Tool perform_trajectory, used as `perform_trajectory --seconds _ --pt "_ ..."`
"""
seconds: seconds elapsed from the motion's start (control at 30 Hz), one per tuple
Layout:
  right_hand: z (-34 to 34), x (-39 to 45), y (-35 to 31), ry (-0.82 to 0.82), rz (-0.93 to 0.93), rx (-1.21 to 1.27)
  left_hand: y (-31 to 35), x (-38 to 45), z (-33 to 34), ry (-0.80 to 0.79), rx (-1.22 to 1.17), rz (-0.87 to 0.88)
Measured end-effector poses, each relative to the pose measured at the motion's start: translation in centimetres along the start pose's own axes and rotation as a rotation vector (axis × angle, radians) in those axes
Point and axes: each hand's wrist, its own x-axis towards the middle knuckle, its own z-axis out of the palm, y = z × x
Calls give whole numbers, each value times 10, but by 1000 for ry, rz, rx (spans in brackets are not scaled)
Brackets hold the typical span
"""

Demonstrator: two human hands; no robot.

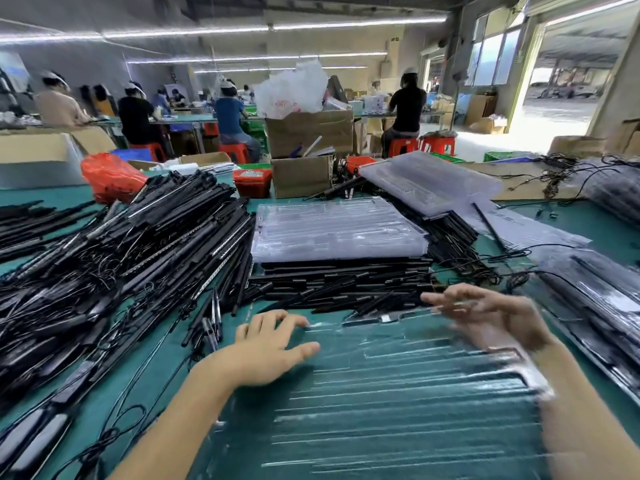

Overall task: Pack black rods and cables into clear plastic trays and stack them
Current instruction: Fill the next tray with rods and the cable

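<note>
Green tabletop carries everything, packed workstation. Biggest mass: loose pile of black rods and cables on the left, heaped and tangled, within reach of the left hand so stock can be pulled straight across. Empty clear tray lies flat right in front of the person, ribbed slots running left-right, so rods can drop in lengthwise; nothing loaded in it that I can see. Stack of empty clear trays sits just beyond, on top of a layer of black rods, likely the supply for the next tray. Second tray stack further back right, tilted. Filled trays at right edge, dark with rods, probably the finished pile.

Left hand rests on the tray's near-left corner area, fingers relaxed and spread, gripping nothing, looks like steadying the tray. Right hand hovers over the far-right edge, blurred, fingers stretched out, holding nothing as far as blur allows.

In the way: stray cables trail across the near-left tabletop, could snag. Behind: cardboard boxes, red bag, other workers seated on red stools.
</note>
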Motion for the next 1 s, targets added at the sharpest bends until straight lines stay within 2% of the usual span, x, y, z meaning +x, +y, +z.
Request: perform_trajectory --seconds 0.1,0.23,0.37,0.57,0.77,0.83,0.9,0.93,1.0 --pt "5 3 -3 17 -27 -250 -8 -1 -5 -53 29 29" --pt "9 7 -1 97 35 -512 -17 -3 -8 7 5 50" --pt "9 9 -6 150 51 -915 -21 -4 -4 68 22 72" --pt "13 10 -7 148 75 -1005 -17 0 -10 35 18 33" --pt "14 10 0 191 -57 -1032 -1 20 -47 -16 339 66" --pt "14 9 5 222 -102 -1044 5 35 -57 59 199 105" --pt "12 9 9 290 -155 -1073 5 53 -60 260 -56 123" --pt "12 10 12 325 -182 -1081 2 62 -60 337 -114 109" --pt "12 12 17 374 -218 -1102 -7 78 -56 339 -89 20"
